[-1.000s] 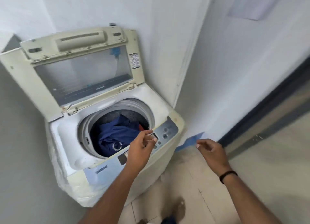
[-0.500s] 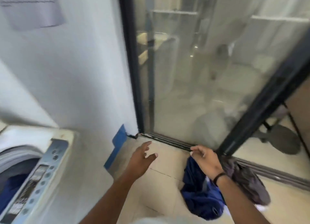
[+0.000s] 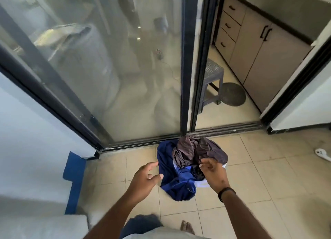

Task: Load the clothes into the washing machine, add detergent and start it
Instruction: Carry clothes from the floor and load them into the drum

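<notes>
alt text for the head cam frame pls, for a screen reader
Both hands reach down toward a pile of clothes on the tiled floor: the left hand is open beside a blue garment, the right hand over a dark brown garment. The pile lies against a sliding glass door; a plastic stool stands beyond it.

Both forearms are bare, with no sleeves in view. The right wrist wears a thin black band (image 3: pixel 226 192). At the bottom edge show a light grey shirt (image 3: pixel 161 234), dark blue shorts (image 3: pixel 141 222) and a bare foot (image 3: pixel 187 227).
</notes>
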Demonstrator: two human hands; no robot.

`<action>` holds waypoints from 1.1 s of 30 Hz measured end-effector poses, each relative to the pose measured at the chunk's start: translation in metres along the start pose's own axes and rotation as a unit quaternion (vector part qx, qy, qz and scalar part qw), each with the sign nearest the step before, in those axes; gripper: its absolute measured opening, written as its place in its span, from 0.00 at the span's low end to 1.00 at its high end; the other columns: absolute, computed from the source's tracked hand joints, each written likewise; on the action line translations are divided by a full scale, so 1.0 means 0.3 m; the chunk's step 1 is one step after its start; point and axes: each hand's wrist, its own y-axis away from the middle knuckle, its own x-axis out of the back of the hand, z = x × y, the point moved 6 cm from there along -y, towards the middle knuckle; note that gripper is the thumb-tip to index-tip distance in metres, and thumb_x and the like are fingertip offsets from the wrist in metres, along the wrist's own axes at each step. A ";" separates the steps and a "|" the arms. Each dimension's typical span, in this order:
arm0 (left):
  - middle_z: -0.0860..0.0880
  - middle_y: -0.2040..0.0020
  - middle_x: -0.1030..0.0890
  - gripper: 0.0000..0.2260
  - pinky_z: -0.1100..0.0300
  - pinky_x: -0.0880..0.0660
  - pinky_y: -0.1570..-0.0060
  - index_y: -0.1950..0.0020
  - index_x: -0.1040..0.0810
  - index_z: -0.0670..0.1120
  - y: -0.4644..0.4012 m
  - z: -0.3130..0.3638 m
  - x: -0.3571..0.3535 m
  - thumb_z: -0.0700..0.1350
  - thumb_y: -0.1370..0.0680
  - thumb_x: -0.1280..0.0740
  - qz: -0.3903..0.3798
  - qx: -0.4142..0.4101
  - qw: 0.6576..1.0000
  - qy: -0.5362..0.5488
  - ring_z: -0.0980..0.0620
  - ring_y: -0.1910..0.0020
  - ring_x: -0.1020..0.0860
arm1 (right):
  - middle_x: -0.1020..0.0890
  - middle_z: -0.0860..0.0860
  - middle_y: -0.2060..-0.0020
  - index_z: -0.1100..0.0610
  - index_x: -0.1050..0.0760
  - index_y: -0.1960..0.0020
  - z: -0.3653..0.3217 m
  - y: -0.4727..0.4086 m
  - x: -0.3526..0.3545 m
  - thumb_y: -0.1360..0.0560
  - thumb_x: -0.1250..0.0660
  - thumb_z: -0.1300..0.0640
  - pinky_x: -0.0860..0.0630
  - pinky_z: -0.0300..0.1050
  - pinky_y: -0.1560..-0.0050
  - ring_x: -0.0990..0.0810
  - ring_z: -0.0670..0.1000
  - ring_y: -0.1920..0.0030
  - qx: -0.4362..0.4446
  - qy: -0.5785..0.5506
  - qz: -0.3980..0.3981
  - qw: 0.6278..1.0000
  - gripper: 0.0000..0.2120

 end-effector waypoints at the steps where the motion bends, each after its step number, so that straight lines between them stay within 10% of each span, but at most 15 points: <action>1: 0.52 0.29 0.27 0.21 0.68 0.28 0.50 0.29 0.28 0.59 -0.014 0.003 -0.006 0.53 0.21 0.29 -0.004 0.004 1.000 -0.004 0.56 0.40 0.22 | 0.18 0.40 0.57 0.52 0.20 0.44 0.012 0.001 -0.005 0.23 0.30 0.57 0.29 0.28 0.64 0.20 0.38 0.57 -0.006 0.004 -0.003 1.000 0.09; 14: 0.51 0.37 0.22 0.19 0.76 0.30 0.53 0.31 0.23 0.50 -0.483 0.030 -0.319 0.49 0.21 0.29 -0.170 0.044 0.984 -0.026 0.58 0.40 0.24 | 0.20 0.49 0.40 0.51 0.24 0.34 0.068 -0.253 -0.045 0.23 0.33 0.55 0.27 0.39 0.50 0.22 0.49 0.50 -0.095 0.114 -0.030 0.989 0.17; 20: 0.50 0.36 0.22 0.20 0.58 0.26 0.39 0.30 0.24 0.48 -0.796 -0.005 -0.503 0.48 0.21 0.29 -0.230 0.055 0.970 -0.058 0.52 0.36 0.22 | 0.26 0.54 0.35 0.53 0.29 0.30 0.152 -0.540 -0.069 0.24 0.32 0.57 0.26 0.47 0.41 0.27 0.57 0.37 -0.091 0.183 0.030 0.978 0.22; 29: 0.42 0.50 0.16 0.09 0.68 0.28 0.66 0.42 0.20 0.44 -1.168 -0.307 -0.791 0.39 0.18 0.38 -0.185 0.165 0.968 0.028 0.52 0.62 0.20 | 0.32 0.61 0.31 0.47 0.53 0.21 0.505 -1.068 -0.145 0.32 0.26 0.43 0.32 0.63 0.37 0.32 0.66 0.33 -0.185 0.325 0.100 0.922 0.50; 33: 0.41 0.58 0.17 0.08 0.60 0.26 0.62 0.52 0.19 0.45 -1.234 -0.395 -0.856 0.46 0.20 0.36 -0.129 0.232 0.955 0.135 0.46 0.62 0.19 | 0.22 0.59 0.38 0.47 0.38 0.28 0.732 -1.138 -0.196 0.24 0.35 0.49 0.30 0.57 0.37 0.24 0.63 0.37 -0.239 0.367 0.009 0.899 0.26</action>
